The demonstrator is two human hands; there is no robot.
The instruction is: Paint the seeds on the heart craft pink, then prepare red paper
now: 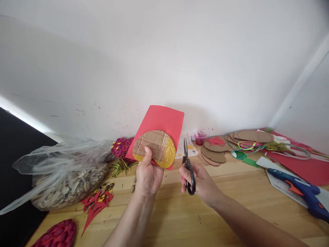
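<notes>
In my left hand [149, 176] I hold a red sheet of paper [166, 118] together with an oval cardboard piece [151, 140]. My thumb presses the cardboard against the sheet, and the other fingers are behind. Yellow tape covers the oval's right end. To the right, my right hand [197, 181] grips black-handled scissors [190, 171], their blades pointing up and looking closed. The scissors are apart from the red sheet. Both hands are raised over the wooden table [174, 219].
At left lie a plastic bag of shell-like pieces [74, 181], red paper scraps [96, 204] and dark-pink decorated pieces [59, 235]. Toward the right are cardboard ovals [213, 154], a cup of pink liquid [200, 137], coloured cords [248, 145] and a blue glue gun [300, 188]. A white wall [164, 51] rises behind.
</notes>
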